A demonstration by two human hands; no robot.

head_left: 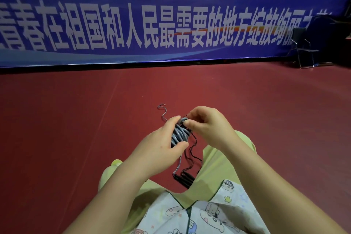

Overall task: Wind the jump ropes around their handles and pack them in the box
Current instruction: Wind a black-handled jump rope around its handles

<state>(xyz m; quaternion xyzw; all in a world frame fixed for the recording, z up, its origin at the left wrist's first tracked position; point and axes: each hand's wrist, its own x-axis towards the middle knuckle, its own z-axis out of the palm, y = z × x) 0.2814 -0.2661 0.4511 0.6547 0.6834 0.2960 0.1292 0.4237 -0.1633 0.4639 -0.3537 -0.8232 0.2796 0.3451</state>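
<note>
A grey jump rope (pixel 179 135) is wound in a tight bundle around its handles, held above the red floor in front of me. My left hand (pixel 163 144) grips the bundle from the left, thumb across its lower end. My right hand (pixel 203 121) pinches the rope at the top of the bundle. A loose grey tail (pixel 163 110) curls up behind the left fingers. On the floor below lie black handles (pixel 183 177) of other ropes, with thin black cords (pixel 193 150) running up from them. No box is in view.
I sit on the red sports floor (pixel 76 129) with legs in light green trousers (pixel 224 165). A long blue banner (pixel 152 24) lines the far wall. A black folding chair (pixel 303 47) stands at the far right.
</note>
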